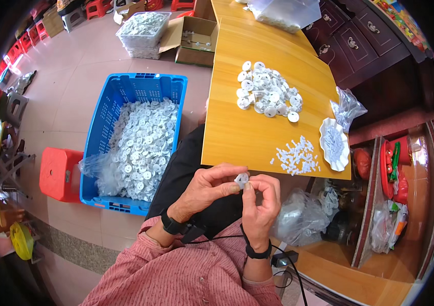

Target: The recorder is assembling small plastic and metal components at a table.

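Observation:
Just off the near edge of the wooden table (237, 137), a small white round plastic part (242, 179) is held up between my two hands. My left hand (201, 193) pinches it with thumb and fingers from the left. From the other side, my right hand (261, 206) has its thumb and fingertips closed on the same part; my fingertips hide some of it. Similar white round plastic parts (268, 91) lie heaped on the table. Nearer me is a scatter of tiny white plastic pieces (298, 156), beside a scalloped white dish (343, 162) of tiny pieces.
To my left stands a blue crate (92, 137) full of white round parts (143, 148), with a red stool (56, 173) beside it. Farther back are a clear tub (143, 30) and an open cardboard box (196, 53). Plastic bags (301, 217) lie right of my right hand.

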{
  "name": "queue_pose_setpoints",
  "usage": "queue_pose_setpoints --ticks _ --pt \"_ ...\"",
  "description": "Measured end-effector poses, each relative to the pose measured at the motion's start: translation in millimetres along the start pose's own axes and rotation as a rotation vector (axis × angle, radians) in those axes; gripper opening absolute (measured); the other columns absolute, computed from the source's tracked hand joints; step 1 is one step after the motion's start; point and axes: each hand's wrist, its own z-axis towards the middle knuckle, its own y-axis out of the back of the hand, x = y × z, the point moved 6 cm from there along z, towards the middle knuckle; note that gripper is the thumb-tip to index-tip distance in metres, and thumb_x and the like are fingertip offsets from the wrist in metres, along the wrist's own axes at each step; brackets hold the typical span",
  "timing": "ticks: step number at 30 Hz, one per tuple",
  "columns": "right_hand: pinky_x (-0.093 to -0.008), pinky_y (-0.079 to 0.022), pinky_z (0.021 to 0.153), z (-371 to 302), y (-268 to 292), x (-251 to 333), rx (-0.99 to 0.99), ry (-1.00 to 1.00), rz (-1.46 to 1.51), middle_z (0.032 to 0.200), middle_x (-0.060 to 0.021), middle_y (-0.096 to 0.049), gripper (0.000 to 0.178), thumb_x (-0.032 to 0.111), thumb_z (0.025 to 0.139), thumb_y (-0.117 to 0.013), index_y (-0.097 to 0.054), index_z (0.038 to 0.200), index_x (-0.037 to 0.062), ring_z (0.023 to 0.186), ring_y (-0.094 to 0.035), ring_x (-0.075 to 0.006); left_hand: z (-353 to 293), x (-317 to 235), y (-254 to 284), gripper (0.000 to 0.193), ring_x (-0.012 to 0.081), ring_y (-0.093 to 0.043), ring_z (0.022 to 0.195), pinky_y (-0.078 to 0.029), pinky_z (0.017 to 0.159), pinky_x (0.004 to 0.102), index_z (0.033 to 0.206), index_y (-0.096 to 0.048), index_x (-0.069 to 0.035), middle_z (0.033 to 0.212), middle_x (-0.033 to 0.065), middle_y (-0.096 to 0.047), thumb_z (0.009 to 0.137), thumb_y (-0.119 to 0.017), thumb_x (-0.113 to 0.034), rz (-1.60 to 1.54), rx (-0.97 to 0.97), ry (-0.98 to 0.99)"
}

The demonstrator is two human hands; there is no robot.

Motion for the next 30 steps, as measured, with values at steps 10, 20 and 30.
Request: queue_pose_setpoints --ticks 10,20,30 --pt "-0.0378 -0.052 0.077 -1 -3 6 0.031 0.062 -0.068 0.098 -0.0151 -0.062 0.01 -0.001 0.087 -0.067 -0.059 0.093 0.0009 0.089 -0.063 -0.0299 0 -9 -3 0.037 0.0116 -0.063 0.104 -0.054 0.089 0.0251 0.128 -0.065 -0.002 0.117 0.0045 -0.065 0.092 -0.071 -0.004 0.155 0.028 -0.089" --pt "-0.035 -0.052 0.08 -5 0 -11 0.005 -0.162 0.202 0.098 -0.013 -0.064 0.005 0.0 0.089 -0.066 -0.061 0.089 -0.0007 0.091 -0.064 -0.0237 -1 -3 -3 0.038 0.0125 -0.067 0.095 -0.056 0.085 0.0261 0.133 -0.061 -0.001 0.114 0.006 -0.068 0.096 -0.067 -0.006 0.025 0.025 -0.026" --pt "-0.0373 -0.053 0.079 -1 -2 4 0.078 -0.002 -0.004 0.102 -0.0144 -0.063 0.006 0.0 0.089 -0.065 -0.062 0.095 -0.0002 0.091 -0.064 -0.0284 -2 -13 -3 0.037 0.0107 -0.063 0.103 -0.053 0.089 0.0246 0.13 -0.064 -0.003 0.115 0.0032 -0.065 0.094 -0.069 -0.007 0.214 0.022 -0.082"
